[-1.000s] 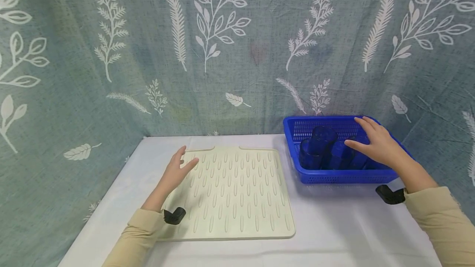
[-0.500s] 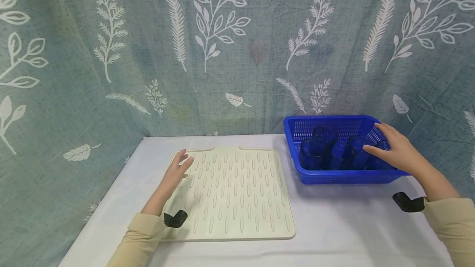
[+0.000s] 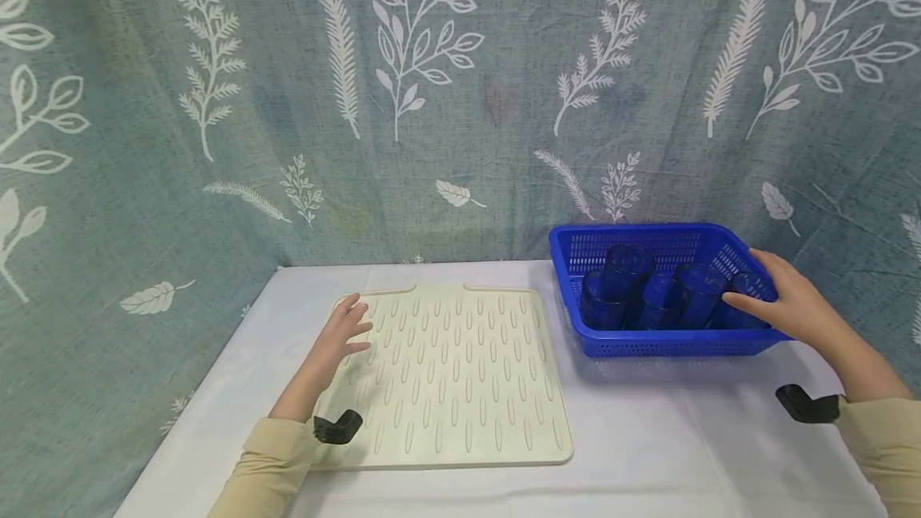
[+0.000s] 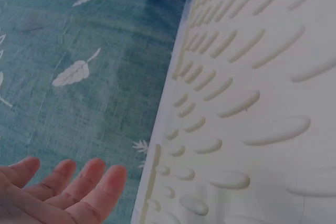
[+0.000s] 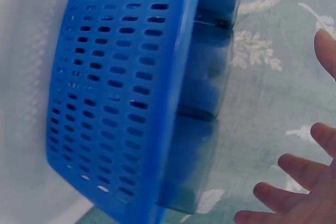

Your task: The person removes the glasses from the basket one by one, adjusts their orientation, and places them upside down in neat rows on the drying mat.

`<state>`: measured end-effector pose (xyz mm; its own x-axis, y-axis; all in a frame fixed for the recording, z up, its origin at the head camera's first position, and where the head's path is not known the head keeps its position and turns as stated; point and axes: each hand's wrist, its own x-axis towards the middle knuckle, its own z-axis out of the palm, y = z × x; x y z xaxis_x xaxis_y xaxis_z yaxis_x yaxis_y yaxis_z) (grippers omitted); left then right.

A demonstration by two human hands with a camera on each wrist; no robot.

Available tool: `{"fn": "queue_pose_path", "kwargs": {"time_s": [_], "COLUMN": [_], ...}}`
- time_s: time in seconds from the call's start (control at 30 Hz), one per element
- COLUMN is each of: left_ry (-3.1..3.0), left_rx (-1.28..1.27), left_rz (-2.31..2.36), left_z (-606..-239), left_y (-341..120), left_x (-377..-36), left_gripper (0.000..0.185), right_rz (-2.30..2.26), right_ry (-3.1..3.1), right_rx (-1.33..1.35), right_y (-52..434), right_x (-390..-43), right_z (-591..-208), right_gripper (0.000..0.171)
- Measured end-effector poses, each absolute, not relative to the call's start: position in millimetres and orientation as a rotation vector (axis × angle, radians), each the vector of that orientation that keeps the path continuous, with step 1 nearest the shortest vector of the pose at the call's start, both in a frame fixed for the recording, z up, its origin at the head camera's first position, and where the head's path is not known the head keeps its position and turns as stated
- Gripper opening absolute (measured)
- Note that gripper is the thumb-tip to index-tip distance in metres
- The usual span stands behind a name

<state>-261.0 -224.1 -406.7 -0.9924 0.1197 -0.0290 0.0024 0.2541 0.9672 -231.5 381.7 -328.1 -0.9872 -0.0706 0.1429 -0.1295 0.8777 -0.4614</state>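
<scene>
A blue slotted basket (image 3: 647,232) stands at the table's back right with several blue see-through cups (image 3: 627,268) upright inside. My right hand (image 3: 768,291) hovers at the basket's right end, fingers spread beside the rightmost cup (image 3: 745,286); I cannot tell if it touches. In the right wrist view the fingers (image 5: 294,182) are apart from the basket (image 5: 121,87) and the cups (image 5: 205,93). My left hand (image 3: 351,328) lies open and flat over the left edge of a cream ribbed mat (image 3: 468,374). The left wrist view shows straight fingers (image 4: 79,187) beside the mat (image 4: 252,77).
A white cloth (image 3: 647,430) covers the table. A teal leaf-print curtain (image 3: 432,102) closes off the back and both sides. A strip of bare cloth lies between mat and basket and along the front edge. Black wrist mounts (image 3: 332,427) sit on both sleeves.
My right hand has slid right along the basket from its middle to its right end. My left hand has drawn back slightly toward the mat's left edge.
</scene>
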Motion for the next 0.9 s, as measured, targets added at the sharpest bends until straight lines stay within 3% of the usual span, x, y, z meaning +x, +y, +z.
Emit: {"fn": "queue_pose_path", "kwargs": {"time_s": [0.9], "left_ry": [2.131], "left_rx": [0.236], "left_rz": [2.061], "left_z": [-400.6], "left_y": [-230.2], "left_x": [-256.3], "left_gripper": [0.061], "right_rz": [1.131], "right_ry": [-2.818], "right_rx": [-0.139], "right_y": [405.2], "right_x": [-235.3], "right_z": [-359.5], "right_gripper": [0.096]}}
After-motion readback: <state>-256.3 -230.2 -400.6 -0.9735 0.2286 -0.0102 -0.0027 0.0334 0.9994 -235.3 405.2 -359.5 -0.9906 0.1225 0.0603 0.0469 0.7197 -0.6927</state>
